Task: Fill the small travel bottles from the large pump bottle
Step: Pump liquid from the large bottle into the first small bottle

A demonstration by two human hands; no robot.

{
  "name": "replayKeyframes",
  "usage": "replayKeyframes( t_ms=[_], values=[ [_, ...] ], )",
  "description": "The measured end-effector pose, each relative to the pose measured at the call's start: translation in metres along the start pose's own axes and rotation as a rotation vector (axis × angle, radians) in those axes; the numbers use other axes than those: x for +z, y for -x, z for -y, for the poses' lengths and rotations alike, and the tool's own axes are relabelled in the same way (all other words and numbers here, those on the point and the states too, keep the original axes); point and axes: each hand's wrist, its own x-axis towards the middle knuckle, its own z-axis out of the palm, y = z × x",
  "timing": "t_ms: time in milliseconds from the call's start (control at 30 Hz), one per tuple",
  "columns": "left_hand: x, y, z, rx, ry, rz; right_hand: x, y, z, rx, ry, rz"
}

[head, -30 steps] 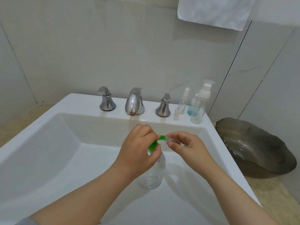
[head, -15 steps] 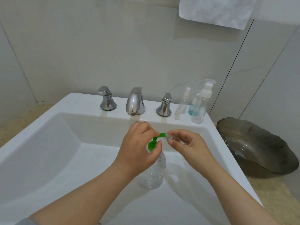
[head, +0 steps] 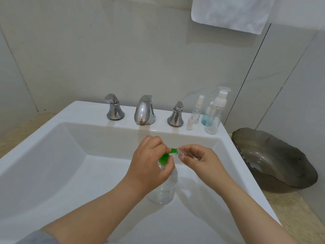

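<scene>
The large clear pump bottle (head: pixel 164 188) with a green pump head (head: pixel 166 156) stands inside the white sink (head: pixel 52 155). My left hand (head: pixel 149 166) is wrapped over the pump head, fingers on top. My right hand (head: pixel 200 162) holds a small clear travel bottle (head: pixel 182 153) tilted, its mouth touching the green nozzle tip. Most of that small bottle is hidden in my fingers. Three more travel bottles stand on the sink's back ledge at the right: a spray bottle (head: pixel 197 111), one with blue liquid (head: pixel 205 118) and a taller clear pump bottle (head: pixel 215 118).
A chrome faucet (head: pixel 144 110) with two handles (head: pixel 114 108) (head: pixel 175 115) sits on the back ledge. A small white cap (head: pixel 190 125) lies beside the spray bottle. A dark glass bowl (head: pixel 274 159) rests on the counter at the right. A white towel (head: pixel 232 13) hangs above.
Both hands stay together at the nozzle. The view has shifted only slightly; nothing else has visibly moved.
</scene>
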Motion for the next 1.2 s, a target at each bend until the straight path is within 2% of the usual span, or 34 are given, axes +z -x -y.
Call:
replayKeyframes(
  t_ms=[200, 633, 833, 1200],
  values=[
    [-0.006, 0.0, 0.001, 0.033, 0.007, 0.026, -0.001, -0.002, 0.002, -0.005, -0.06, -0.016],
    [-0.013, -0.007, 0.003, -0.02, 0.027, 0.014, -0.004, -0.003, 0.004, 0.024, -0.064, -0.033],
    [-0.019, -0.014, -0.002, -0.029, 0.068, -0.008, -0.018, -0.006, 0.006, 0.019, -0.182, -0.154],
    [-0.028, -0.02, -0.013, -0.145, 0.115, 0.151, -0.037, -0.011, 0.003, 0.047, -0.315, -0.386]
  ],
)
